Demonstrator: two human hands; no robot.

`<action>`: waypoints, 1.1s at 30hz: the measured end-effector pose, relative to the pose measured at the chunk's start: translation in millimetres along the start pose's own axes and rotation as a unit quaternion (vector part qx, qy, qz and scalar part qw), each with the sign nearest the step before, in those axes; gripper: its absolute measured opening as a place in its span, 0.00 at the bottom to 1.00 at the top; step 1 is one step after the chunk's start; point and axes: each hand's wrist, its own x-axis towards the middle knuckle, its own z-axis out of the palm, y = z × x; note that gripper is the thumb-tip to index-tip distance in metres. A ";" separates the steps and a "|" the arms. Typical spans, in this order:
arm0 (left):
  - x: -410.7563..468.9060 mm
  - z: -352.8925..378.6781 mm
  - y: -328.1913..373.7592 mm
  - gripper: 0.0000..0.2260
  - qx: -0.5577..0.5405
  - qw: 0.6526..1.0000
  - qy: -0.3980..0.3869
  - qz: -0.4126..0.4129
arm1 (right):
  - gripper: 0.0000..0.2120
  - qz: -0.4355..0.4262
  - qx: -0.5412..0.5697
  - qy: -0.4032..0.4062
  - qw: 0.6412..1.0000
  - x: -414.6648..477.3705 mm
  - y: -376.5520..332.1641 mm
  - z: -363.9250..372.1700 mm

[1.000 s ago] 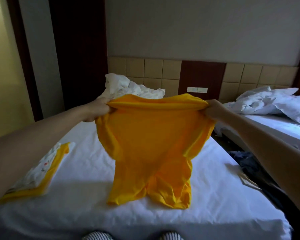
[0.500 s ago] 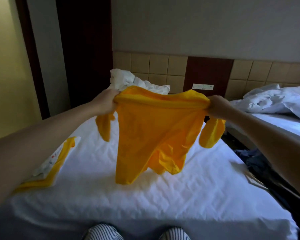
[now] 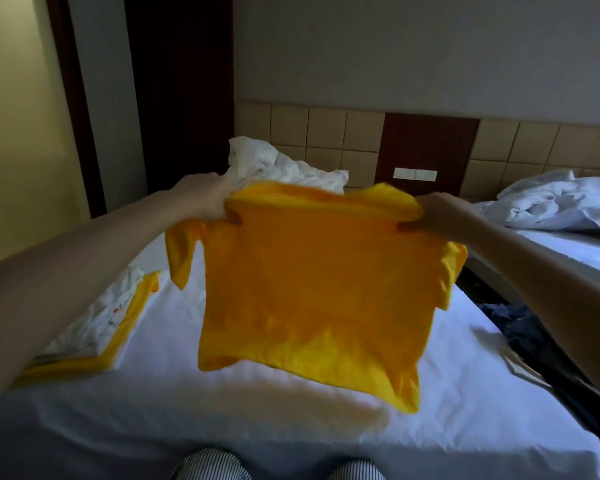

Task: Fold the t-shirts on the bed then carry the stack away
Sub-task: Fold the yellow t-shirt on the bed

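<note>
Over bed point(image 3: 153, 393), shirt point(image 3: 312, 289) seemingly pinched between fingers point(image 3: 215, 209)

Left hand point(image 3: 205, 199) and right hand point(image 3: 444, 213) bare, forearms bare too. 2 knees point(image 3: 212, 467) in white cloth with thin dark stripes.

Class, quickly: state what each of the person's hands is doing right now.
Left hand: closed, gripping the top edge of the yellow t-shirt.
Right hand: closed, gripping the same top edge at the other end.
</note>
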 end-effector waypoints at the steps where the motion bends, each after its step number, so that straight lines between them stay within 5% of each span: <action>1: 1.4 -0.2 -3.6 0.14 -0.021 0.999 0.023 -0.010 | 0.20 -0.001 0.030 0.006 1.000 1.5 1.4 0.3; 5: 8.0 -2.6 -5.8 0.12 -0.093 0.994 0.053 -0.031 | 0.17 -0.008 0.080 0.034 0.996 6.3 4.2 -0.5; 10: 3.4 3.2 1.5 0.15 -0.178 0.981 -0.080 0.001 | 0.08 -0.040 0.097 -0.066 0.992 5.2 9.6 2.5; 16: -6.9 36.8 6.8 0.07 -0.141 0.966 -0.214 0.019 | 0.23 -0.011 -0.035 -0.220 0.975 -1.1 5.2 37.3; 23: 9.6 112.1 -14.7 0.07 -0.186 0.961 -0.204 0.005 | 0.07 0.010 0.026 -0.255 0.967 15.6 6.0 98.8; 27: 37.4 146.7 -25.0 0.09 -0.175 0.961 -0.210 -0.037 | 0.07 0.009 -0.032 -0.179 0.983 55.0 3.3 135.2; 33: 108.6 161.5 -38.8 0.08 -0.079 0.988 0.005 -0.133 | 0.11 0.016 -0.130 0.025 0.991 130.9 -1.6 160.3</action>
